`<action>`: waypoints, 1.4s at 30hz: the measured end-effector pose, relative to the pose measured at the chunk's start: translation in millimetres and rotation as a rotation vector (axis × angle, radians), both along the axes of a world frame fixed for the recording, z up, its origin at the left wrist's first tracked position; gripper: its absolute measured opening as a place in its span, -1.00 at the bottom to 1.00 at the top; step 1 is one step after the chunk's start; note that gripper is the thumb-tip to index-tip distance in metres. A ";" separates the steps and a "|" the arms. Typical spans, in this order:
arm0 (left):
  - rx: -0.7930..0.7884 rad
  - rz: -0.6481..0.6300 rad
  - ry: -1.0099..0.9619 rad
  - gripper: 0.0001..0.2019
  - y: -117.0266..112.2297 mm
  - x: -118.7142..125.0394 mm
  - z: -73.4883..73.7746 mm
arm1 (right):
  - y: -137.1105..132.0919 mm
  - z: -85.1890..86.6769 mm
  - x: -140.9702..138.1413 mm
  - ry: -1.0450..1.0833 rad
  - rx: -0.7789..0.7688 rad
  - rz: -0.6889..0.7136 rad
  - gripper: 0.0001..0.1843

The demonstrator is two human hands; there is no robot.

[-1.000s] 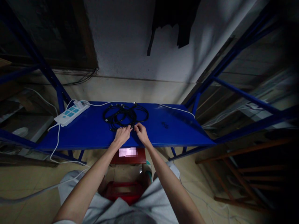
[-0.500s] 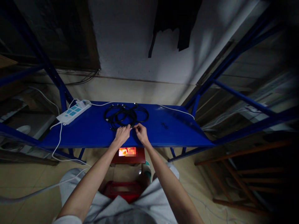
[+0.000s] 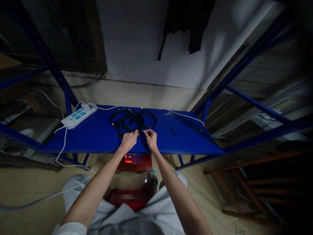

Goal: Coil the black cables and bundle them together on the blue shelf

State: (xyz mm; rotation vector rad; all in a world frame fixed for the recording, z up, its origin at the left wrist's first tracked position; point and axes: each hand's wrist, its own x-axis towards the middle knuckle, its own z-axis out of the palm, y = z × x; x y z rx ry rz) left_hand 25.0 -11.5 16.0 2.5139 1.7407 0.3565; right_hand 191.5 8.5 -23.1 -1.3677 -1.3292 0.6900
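Several black cables (image 3: pixel 127 121) lie in overlapping coils on the blue tabletop (image 3: pixel 83 138), with metal-ended plugs showing at their edges. My left hand (image 3: pixel 129 140) is closed on the near edge of the coils, its fingers pressed round a black cable. Just right of it, my right hand (image 3: pixel 150 138) makes a pinch close to the tabletop. Whatever sits between those fingertips is too small and dark to make out. Further right lies a little cluster of thin black pieces (image 3: pixel 173 131), perhaps short ties.
A white power strip (image 3: pixel 79 116) with a plug in it stands at the table's left end. A white cord (image 3: pixel 186 115) runs along the back edge. Blue metal posts (image 3: pixel 205 111) rise at both ends. Below the front edge, a lit screen (image 3: pixel 129 158) rests on a red-brown stool (image 3: pixel 146 164).
My right hand has drawn slightly right, widening the gap from my left hand. The left hand keeps its place at the coils. The screen below has turned darker.
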 end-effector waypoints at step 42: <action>-0.019 0.012 0.021 -0.61 -3.2 0.8 4.9 | -1.8 2.4 -1.2 0.026 0.021 -0.007 -0.56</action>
